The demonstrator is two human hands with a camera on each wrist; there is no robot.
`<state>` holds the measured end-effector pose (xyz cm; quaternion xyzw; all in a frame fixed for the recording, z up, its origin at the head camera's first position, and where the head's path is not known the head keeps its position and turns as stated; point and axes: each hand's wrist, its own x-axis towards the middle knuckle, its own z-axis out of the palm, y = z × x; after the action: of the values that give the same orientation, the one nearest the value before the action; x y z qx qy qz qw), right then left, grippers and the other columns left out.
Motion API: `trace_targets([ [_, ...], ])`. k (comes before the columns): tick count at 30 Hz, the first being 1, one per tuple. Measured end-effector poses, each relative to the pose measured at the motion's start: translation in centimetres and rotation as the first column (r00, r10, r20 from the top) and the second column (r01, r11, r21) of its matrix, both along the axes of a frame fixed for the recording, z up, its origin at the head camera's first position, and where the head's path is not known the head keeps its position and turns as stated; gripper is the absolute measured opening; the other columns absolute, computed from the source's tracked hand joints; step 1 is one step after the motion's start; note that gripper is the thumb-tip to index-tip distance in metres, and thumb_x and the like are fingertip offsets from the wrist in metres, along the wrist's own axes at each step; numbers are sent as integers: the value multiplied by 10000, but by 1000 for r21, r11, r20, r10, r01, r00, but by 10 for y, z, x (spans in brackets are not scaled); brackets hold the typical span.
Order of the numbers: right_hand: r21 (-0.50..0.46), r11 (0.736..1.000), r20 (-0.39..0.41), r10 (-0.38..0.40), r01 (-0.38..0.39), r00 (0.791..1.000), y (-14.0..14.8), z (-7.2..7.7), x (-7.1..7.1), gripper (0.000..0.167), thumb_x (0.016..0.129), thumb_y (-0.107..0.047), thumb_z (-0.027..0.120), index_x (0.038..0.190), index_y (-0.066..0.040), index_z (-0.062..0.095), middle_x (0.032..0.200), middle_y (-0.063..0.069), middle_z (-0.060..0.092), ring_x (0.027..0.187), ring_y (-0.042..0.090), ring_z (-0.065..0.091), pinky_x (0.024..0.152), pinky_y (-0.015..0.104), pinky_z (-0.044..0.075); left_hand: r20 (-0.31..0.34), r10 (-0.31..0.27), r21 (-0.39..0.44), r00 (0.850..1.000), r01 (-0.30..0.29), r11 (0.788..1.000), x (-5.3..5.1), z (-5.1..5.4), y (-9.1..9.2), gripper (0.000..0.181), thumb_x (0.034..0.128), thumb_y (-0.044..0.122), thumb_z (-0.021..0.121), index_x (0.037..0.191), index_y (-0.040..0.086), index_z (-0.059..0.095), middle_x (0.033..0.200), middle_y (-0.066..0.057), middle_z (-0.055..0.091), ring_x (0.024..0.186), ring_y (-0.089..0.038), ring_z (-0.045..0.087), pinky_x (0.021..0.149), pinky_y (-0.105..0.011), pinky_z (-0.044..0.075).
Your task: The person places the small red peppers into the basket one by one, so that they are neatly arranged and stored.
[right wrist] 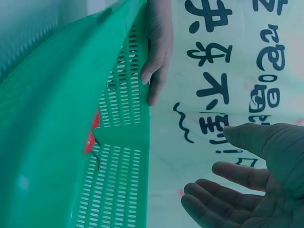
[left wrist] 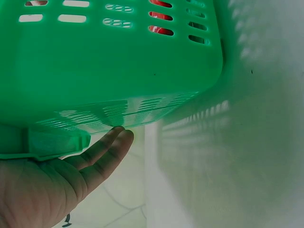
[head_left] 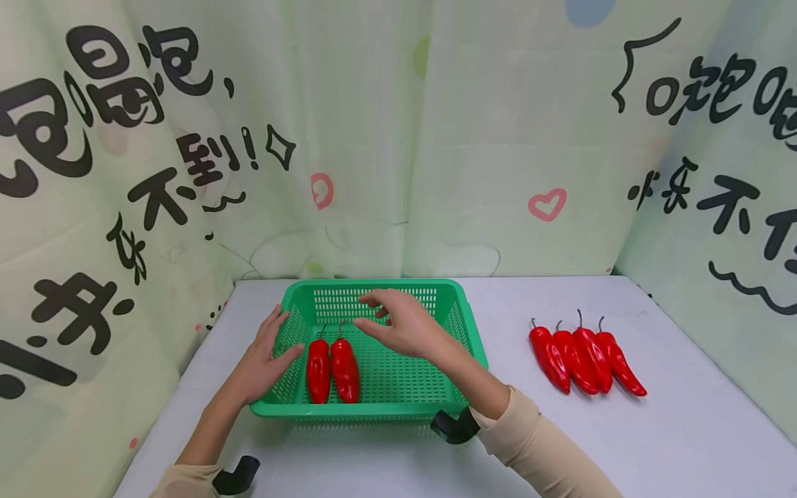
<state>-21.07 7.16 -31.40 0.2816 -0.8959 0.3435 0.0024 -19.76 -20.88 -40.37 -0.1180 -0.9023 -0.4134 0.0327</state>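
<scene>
And here we have two peppers [head_left: 344, 370] in the basket's [head_left: 373, 411] left half!
We see the left hand [head_left: 264, 363] relaxed against its left side; the right hand [head_left: 401, 325] hovers above, fingers parted, holding nothing; well to the right, four more peppers [head_left: 593, 354] lie bunched on the bench [head_left: 679, 387].
</scene>
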Motion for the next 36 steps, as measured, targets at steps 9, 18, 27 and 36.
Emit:
trace_targets([
  [9,-80,996,-31,-33,30,999,19,-11,13,399,987,-243,687,1337,-58,641,1332,81,664,1087,263,685,920,394,582,-3,0,2,1000,0,1000,-1,-1,0,750,1033,306,576,1599,-22,210,1694,-230,73,1519,-506,156,1125,-743,249],
  [18,-141,988,-28,-67,62,997,35,-21,17,398,980,-214,701,1334,-43,639,1319,97,667,1090,300,678,916,411,587,5,5,2,1000,-5,1000,0,0,0,749,1032,303,577,1602,-16,210,1697,-220,68,1521,-499,159,1123,-742,254],
  [27,-158,982,-6,-107,104,994,53,-23,17,430,977,-231,708,1353,-42,617,1317,108,658,1125,318,672,937,424,579,6,11,1,1000,-11,1000,-1,-2,0,749,1032,295,574,1603,-20,205,1695,-228,69,1518,-506,160,1114,-750,258],
  [36,-142,974,-17,-180,176,983,74,-28,18,435,961,-218,724,1347,-44,622,1299,118,672,1095,296,686,913,454,591,5,8,8,1000,-8,1000,-3,-3,0,745,1033,297,567,1604,-17,205,1699,-217,66,1521,-500,157,1117,-750,253],
])
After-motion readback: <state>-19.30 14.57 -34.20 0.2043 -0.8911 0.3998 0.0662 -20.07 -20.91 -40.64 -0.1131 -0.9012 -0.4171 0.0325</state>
